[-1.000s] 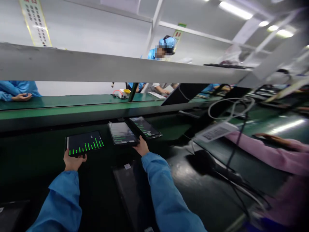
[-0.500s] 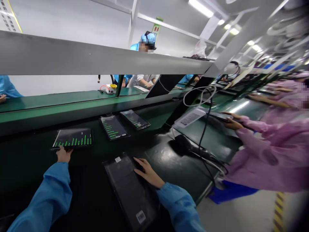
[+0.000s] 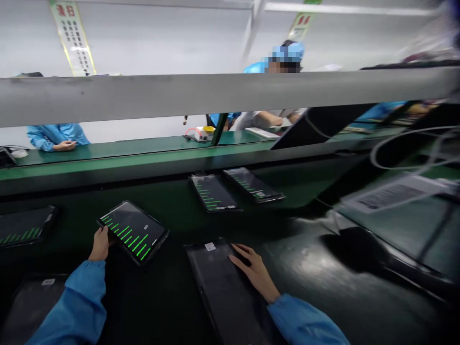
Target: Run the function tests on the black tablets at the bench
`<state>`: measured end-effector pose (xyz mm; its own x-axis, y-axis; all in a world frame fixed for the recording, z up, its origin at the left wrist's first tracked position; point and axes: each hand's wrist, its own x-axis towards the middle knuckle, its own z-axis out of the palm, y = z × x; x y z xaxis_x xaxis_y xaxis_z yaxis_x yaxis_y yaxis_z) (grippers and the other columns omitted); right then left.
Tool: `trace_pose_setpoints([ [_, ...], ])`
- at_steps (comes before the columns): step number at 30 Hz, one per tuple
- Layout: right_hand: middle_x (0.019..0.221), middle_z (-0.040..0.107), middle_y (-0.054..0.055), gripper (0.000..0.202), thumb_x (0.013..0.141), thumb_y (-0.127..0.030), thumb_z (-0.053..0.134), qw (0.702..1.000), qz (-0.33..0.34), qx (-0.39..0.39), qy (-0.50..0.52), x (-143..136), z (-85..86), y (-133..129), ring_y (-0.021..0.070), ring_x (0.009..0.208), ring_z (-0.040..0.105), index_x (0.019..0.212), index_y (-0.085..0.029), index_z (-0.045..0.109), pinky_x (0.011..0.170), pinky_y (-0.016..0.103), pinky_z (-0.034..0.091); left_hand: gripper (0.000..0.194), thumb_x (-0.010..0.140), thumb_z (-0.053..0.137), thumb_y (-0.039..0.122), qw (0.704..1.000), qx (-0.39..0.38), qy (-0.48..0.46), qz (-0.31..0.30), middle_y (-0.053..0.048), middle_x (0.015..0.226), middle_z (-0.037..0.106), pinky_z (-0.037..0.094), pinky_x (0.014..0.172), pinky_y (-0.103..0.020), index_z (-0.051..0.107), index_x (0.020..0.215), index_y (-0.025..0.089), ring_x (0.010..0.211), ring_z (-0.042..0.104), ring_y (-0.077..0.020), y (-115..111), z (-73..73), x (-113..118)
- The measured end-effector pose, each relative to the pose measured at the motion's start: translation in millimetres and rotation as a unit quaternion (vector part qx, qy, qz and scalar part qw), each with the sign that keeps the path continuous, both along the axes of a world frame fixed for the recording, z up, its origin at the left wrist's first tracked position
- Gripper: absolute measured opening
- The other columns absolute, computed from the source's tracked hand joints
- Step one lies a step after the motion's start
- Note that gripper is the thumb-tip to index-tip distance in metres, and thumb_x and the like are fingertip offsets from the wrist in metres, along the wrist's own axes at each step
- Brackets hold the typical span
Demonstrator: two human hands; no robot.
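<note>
Toward the left, my left hand point(image 3: 99, 243) grips the near left edge of a tablet point(image 3: 138, 227) whose lit screen shows green bars; the tablet is turned at an angle. My right hand point(image 3: 253, 270) lies on the right side of a dark-screened tablet point(image 3: 224, 287), its visible fingers stretched over the edge. That tablet has a small white label point(image 3: 210, 247) near its top and runs out of view at the bottom. Behind it rest two more tablets with green bars, one nearer point(image 3: 213, 191) and one to its right point(image 3: 253, 184).
Another lit tablet point(image 3: 28, 225) sits at the left edge, and a dark one point(image 3: 34, 306) lies partly under my left sleeve. At right are a black handheld device point(image 3: 370, 251), cables and a hanging label point(image 3: 395, 194). A grey beam point(image 3: 179, 93) crosses ahead; people work beyond it.
My left hand has drawn its tablet nearer and turned it clockwise, away from its former level position. My right hand stays on the dark tablet. The view has swung left.
</note>
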<state>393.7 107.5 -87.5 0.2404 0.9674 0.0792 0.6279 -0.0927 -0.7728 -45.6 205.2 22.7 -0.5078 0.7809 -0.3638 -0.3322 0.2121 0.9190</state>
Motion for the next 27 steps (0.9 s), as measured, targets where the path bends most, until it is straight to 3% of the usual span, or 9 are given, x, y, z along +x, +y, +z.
trace_pose_setpoints([
  [4, 0.114, 0.056, 0.012, 0.063, 0.067, -0.065, 0.047, 1.000, -0.003, -0.005, 0.003, 0.3, -5.3, 0.5, 0.0350, 0.110, 0.049, 0.104, -0.019, 0.069, 0.099, 0.049, 0.038, 0.012, 0.090, 0.050, 0.013, 0.999, -0.032, 0.028, -0.018, -0.001, 0.084, 0.065, 0.050, 0.055, -0.022, 0.061, 0.096, 0.013, 0.063, 0.060, -0.0095, -60.2, 14.9, -21.6],
  [8, 0.112, 0.056, 0.016, 0.066, 0.063, -0.068, 0.047, 1.000, -0.004, -0.003, -0.010, 2.2, -3.4, 3.3, 0.0383, 0.110, 0.049, 0.101, -0.018, 0.068, 0.097, 0.054, 0.039, 0.019, 0.085, 0.056, 0.013, 0.996, -0.062, 0.036, -0.055, -0.001, 0.088, 0.072, 0.051, 0.057, -0.022, 0.064, 0.102, 0.018, 0.073, 0.067, -0.0146, -115.8, 20.9, -35.2],
  [11, 0.120, 0.052, 0.017, 0.067, 0.071, -0.069, 0.044, 0.998, 0.019, 0.018, -0.058, -18.3, 21.9, -4.1, 0.0415, 0.117, 0.042, 0.109, -0.017, 0.063, 0.097, 0.061, 0.034, 0.032, 0.074, 0.071, 0.027, 0.989, -0.097, 0.034, -0.102, -0.005, 0.097, 0.073, 0.055, 0.070, -0.030, 0.067, 0.105, 0.019, 0.089, 0.068, -0.0229, -152.2, 12.2, -39.5],
  [13, 0.132, 0.045, 0.014, 0.059, 0.088, -0.059, 0.036, 0.986, 0.110, 0.055, -0.116, -50.4, 50.3, -17.5, 0.0388, 0.121, 0.039, 0.128, -0.018, 0.049, 0.093, 0.062, 0.037, 0.047, 0.064, 0.078, 0.040, 0.984, -0.109, 0.032, -0.136, -0.007, 0.105, 0.072, 0.052, 0.086, -0.036, 0.068, 0.104, 0.018, 0.101, 0.065, -0.0265, -171.3, 3.9, -36.9],
  [16, 0.140, 0.039, 0.009, 0.048, 0.099, -0.036, 0.031, 0.929, 0.317, 0.121, -0.146, -116.5, 90.5, -44.5, 0.0300, 0.127, 0.036, 0.144, -0.023, 0.019, 0.098, 0.059, 0.033, 0.064, 0.058, 0.076, 0.056, 0.978, -0.114, 0.038, -0.173, -0.009, 0.117, 0.067, 0.041, 0.102, -0.042, 0.067, 0.108, 0.018, 0.112, 0.059, -0.0291, -190.1, -3.7, -26.5],
  [19, 0.142, 0.036, 0.006, 0.059, 0.094, -0.019, 0.039, 0.867, 0.471, 0.105, -0.125, -175.6, 104.2, -65.8, 0.0234, 0.134, 0.025, 0.146, -0.020, 0.010, 0.110, 0.053, 0.016, 0.075, 0.057, 0.071, 0.065, 0.976, -0.119, 0.045, -0.175, -0.010, 0.125, 0.062, 0.035, 0.107, -0.045, 0.064, 0.115, 0.018, 0.118, 0.054, -0.0314, -198.6, -2.8, -14.8],
  [22, 0.140, 0.039, 0.005, 0.065, 0.088, -0.011, 0.042, 0.850, 0.504, 0.087, -0.127, -204.9, 93.2, -76.3, 0.0215, 0.137, 0.016, 0.146, -0.017, 0.012, 0.112, 0.054, 0.005, 0.074, 0.057, 0.071, 0.066, 0.980, -0.116, 0.048, -0.155, -0.009, 0.130, 0.058, 0.030, 0.110, -0.044, 0.065, 0.114, 0.020, 0.125, 0.047, -0.0325, -202.1, 0.4, -7.5],
  [27, 0.140, 0.040, 0.006, 0.063, 0.086, -0.008, 0.038, 0.859, 0.483, 0.112, -0.128, -200.1, 81.6, -75.7, 0.0197, 0.136, 0.019, 0.145, -0.016, 0.017, 0.112, 0.050, 0.001, 0.065, 0.071, 0.063, 0.061, 0.983, -0.086, 0.031, -0.159, -0.006, 0.135, 0.053, 0.031, 0.111, -0.041, 0.059, 0.123, 0.022, 0.131, 0.040, -0.0290, -208.7, -2.3, -3.8],
])
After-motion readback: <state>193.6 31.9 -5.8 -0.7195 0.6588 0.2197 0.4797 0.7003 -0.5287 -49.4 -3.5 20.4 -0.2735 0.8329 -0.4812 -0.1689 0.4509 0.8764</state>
